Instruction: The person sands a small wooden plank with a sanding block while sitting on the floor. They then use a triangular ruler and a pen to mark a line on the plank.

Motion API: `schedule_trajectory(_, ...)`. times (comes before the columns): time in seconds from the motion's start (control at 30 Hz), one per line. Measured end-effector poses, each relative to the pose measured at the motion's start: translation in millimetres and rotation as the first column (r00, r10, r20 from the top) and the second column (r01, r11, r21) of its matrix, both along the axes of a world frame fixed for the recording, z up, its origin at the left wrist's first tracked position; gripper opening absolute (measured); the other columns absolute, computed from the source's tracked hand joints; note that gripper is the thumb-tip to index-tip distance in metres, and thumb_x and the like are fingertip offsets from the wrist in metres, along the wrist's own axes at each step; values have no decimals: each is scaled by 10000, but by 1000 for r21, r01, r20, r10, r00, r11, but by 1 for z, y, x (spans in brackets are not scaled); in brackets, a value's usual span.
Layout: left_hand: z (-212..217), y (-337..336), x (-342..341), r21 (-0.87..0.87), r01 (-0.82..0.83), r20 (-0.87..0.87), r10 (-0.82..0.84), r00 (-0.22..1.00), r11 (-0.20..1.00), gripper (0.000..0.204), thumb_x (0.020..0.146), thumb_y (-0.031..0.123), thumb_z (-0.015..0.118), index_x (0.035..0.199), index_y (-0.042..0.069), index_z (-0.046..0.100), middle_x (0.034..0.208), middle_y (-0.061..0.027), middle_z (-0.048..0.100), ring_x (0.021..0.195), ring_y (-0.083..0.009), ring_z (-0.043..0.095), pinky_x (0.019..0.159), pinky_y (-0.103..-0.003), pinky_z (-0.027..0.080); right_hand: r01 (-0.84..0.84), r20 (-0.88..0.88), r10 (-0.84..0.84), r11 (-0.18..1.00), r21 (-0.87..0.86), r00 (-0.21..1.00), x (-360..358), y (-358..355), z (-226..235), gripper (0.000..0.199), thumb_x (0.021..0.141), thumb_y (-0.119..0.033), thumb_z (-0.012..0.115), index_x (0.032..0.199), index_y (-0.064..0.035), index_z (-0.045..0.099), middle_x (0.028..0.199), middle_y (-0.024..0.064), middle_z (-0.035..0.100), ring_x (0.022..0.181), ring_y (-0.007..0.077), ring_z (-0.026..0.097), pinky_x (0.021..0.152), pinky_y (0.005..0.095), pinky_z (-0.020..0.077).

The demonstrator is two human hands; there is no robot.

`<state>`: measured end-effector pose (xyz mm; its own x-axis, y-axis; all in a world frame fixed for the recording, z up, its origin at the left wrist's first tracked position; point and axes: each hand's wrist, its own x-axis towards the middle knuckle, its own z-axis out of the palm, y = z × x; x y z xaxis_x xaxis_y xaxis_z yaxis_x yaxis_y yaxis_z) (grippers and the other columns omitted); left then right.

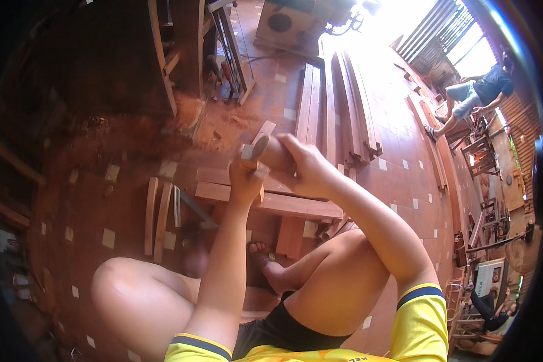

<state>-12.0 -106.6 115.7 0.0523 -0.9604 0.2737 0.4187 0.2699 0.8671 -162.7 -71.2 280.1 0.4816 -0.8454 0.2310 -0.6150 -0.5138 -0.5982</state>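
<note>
My left hand [244, 180] is closed around an upright tool handle with a pale top [247, 151]; its lower end is hidden by the hand. My right hand [304, 166] grips a round wooden mallet [271, 152], whose head lies against the top of that handle. Both hands are over thick reddish wooden beams [283, 205] lying on the floor in front of my bent knees. My bare foot [265, 259] rests beside a beam.
A stack of long planks [344, 102] runs away behind the beams. Loose slats [154, 217] and a metal ruler [177, 205] lie at the left. A wooden frame [235, 54] stands farther back, and another person [482, 90] sits at the far right.
</note>
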Motion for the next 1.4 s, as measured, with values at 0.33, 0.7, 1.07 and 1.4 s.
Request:
schedule_trajectory(0.33,15,6,6,5,-8,237,7,972,1000,161,803,11,678,960,32,647,885,-44,698,802,-128,671,714,-320,551,161,-33,-162,987,-10,986,-4,-9,-4,601,879,-176,822,1364,-1,514,1034,278,714,970,471,708,808,470,578)
schedule_trajectory(0.7,39,17,7,-60,440,282,-408,868,896,190,775,-6,684,941,42,604,939,-51,592,828,-144,583,742,-309,498,10,281,-163,878,478,946,-57,-10,-11,679,924,-180,831,1489,-8,496,1332,133,649,1178,153,605,989,320,526)
schedule_trajectory(1.07,36,16,17,57,250,290,-256,922,967,319,864,51,793,1143,47,640,1007,-9,677,923,-81,622,814,-288,520,144,59,-168,944,296,984,-45,-6,-3,744,873,-189,876,1499,-36,505,1134,155,738,967,189,705,860,351,581)
schedule_trajectory(1.4,34,17,0,-39,-11,418,26,908,999,264,831,112,772,1008,28,595,880,-114,680,815,-211,677,744,-365,541,88,-27,-85,984,156,996,-29,4,7,740,889,-146,845,1518,-25,475,1119,186,735,892,258,718,783,369,583)
